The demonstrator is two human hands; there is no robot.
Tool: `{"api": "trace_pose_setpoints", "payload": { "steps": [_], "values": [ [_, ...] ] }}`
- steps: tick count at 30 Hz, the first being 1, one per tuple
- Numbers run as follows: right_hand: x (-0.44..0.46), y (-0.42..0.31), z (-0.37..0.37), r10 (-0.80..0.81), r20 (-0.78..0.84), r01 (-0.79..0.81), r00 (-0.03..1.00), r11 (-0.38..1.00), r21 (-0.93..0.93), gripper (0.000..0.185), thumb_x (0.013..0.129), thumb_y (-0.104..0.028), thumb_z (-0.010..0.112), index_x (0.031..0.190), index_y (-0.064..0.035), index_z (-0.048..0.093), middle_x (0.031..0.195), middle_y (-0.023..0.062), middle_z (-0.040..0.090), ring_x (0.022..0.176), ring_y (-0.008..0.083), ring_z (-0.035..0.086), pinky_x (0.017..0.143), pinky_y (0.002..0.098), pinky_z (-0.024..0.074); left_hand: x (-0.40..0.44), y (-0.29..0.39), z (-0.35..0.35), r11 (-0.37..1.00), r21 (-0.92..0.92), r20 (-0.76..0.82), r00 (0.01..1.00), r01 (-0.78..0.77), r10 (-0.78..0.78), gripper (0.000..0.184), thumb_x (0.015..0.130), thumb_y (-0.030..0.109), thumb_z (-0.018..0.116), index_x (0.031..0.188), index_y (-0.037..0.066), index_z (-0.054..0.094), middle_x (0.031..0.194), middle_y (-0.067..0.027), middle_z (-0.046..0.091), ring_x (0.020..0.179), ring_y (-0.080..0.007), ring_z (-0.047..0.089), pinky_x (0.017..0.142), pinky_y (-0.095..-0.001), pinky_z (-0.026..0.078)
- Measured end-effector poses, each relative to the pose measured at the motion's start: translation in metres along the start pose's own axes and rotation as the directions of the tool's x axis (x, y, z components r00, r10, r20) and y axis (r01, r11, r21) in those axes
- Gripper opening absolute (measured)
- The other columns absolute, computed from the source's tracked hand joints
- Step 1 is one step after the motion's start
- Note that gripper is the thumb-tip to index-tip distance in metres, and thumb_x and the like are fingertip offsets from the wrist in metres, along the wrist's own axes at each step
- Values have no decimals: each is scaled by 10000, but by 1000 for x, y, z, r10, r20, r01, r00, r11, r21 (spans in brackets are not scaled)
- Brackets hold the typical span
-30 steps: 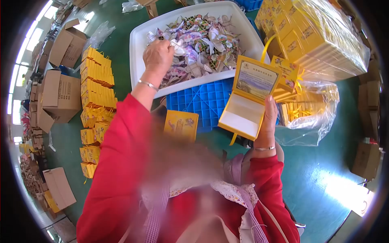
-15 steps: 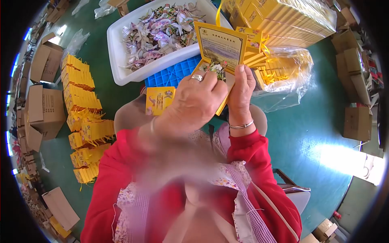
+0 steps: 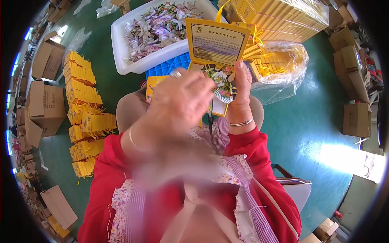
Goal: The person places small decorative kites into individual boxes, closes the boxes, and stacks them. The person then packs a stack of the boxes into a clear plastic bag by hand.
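Observation:
My right hand [image 3: 241, 91] grips the right side of an open yellow gift box [image 3: 190, 32], thumb up along its edge. The lid stands raised, with a printed text panel inside and a yellow ribbon loop on top. In the box's white bottom lies a flat, colourfully patterned piece [image 3: 223, 87], tilted, with a striped rim. My left hand [image 3: 174, 97], wearing a ring, is smeared by motion at the box's left side, its fingertips close to the patterned piece; whether they touch it I cannot tell. Partly behind that hand sits another yellow box [image 3: 152, 87].
A white tub [image 3: 121, 67] full of similar patterned pieces rests on a blue crate [image 3: 166, 67]. Stacks of yellow boxes [image 3: 83, 91] line the floor at left. Plastic-wrapped yellow boxes [image 3: 283, 58] are at right. Cardboard cartons [image 3: 46, 107] stand along both sides.
My left hand has drawn back left from inside the box, uncovering the patterned piece. The box has shifted slightly left and its text panel faces me more squarely.

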State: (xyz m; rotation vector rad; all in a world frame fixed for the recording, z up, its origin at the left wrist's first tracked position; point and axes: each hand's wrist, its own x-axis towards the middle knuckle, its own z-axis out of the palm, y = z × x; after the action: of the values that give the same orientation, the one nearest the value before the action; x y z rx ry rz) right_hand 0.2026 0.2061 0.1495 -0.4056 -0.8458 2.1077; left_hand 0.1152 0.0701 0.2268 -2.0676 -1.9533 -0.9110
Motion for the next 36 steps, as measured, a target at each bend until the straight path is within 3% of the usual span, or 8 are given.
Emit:
{"api": "trace_pose_setpoints", "payload": {
  "steps": [2,5,8,11,20,33,36],
  "values": [
    [-5,0,1,35,51,-37,998,998,41,239,884,-229,542,940,-1,590,897,59,626,784,116,580,698,252,467,3,-8,-5,999,-48,-41,999,-20,18,309,673,85,663,963,35,570,1039,-135,563,858,-311,572,710,-376,475],
    [-7,2,2,80,80,-82,994,996,23,245,885,-235,542,942,-2,590,885,57,624,757,112,578,677,247,466,7,-8,0,976,-160,-23,989,-145,143,349,667,80,668,998,40,567,1074,-138,549,945,-323,541,774,-387,459],
    [-8,1,5,102,126,-94,987,993,-70,241,884,-244,541,900,-9,593,829,37,613,720,85,559,647,219,452,10,-9,5,968,-207,37,987,-143,154,379,664,83,675,1025,46,562,1095,-132,538,978,-322,515,804,-400,439],
    [-15,-3,14,120,113,-110,986,990,-91,233,881,-240,544,866,-13,594,796,18,599,695,64,535,619,199,430,13,-7,-1,975,-136,85,978,-176,189,381,657,76,681,1020,49,568,1061,-114,543,938,-309,523,793,-396,436],
    [-16,2,12,144,126,-134,982,987,-85,232,863,-236,566,874,-7,598,797,31,604,699,81,537,636,227,431,10,-5,-10,992,96,142,988,-77,63,284,646,111,672,913,43,602,854,-87,562,823,-271,528,700,-372,439],
    [-21,-4,11,159,197,-148,967,987,-69,292,862,-280,568,930,2,597,837,60,622,730,100,574,659,227,457,9,-1,-2,995,4,131,987,-99,98,279,681,116,645,944,36,597,830,-91,566,783,-267,529,662,-379,434],
    [-25,-7,19,154,152,-152,976,988,-26,286,864,-271,568,928,6,595,825,52,616,723,96,567,653,226,455,12,0,-4,997,-25,147,986,-72,75,265,681,117,644,929,33,601,816,-95,565,771,-275,528,660,-383,433]
  ]
}}
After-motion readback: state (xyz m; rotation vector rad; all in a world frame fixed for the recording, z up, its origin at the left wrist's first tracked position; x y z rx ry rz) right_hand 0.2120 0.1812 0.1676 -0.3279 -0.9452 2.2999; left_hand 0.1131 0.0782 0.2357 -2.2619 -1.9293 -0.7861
